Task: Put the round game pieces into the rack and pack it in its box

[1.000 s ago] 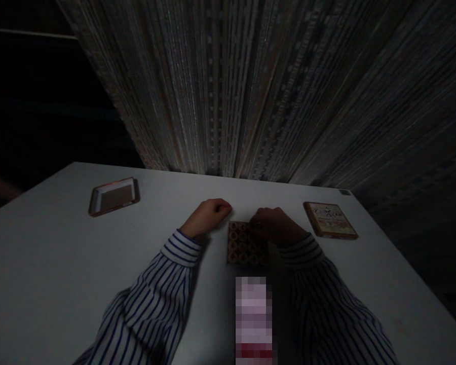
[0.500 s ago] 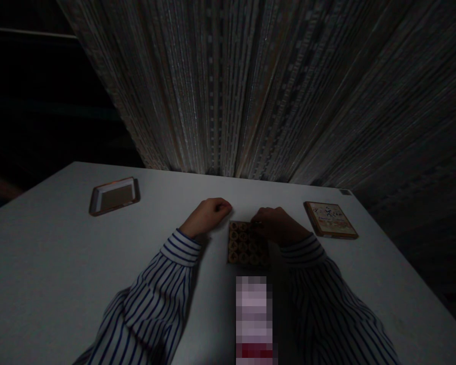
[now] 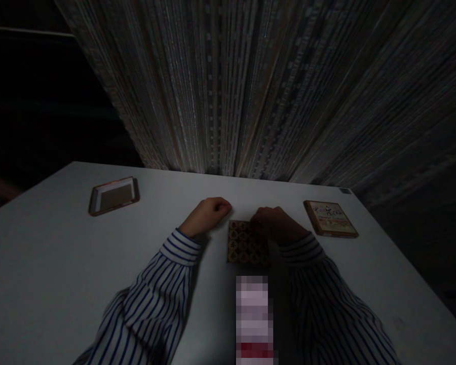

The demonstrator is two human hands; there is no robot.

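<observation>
puzzle board [image 3: 247, 249] between both hands, right hand [image 3: 275, 224] touching its far corner

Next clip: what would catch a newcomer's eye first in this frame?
Two striped sleeves lead to the hands at mid-table: the left hand is a closed fist on the white table, and the right hand rests on the far edge of a patterned square board. An open box tray lies far left, a printed lid far right.

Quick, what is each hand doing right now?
Left hand: closed fist, resting on the table.
Right hand: fingers on the tile board; grip cannot be told.
</observation>
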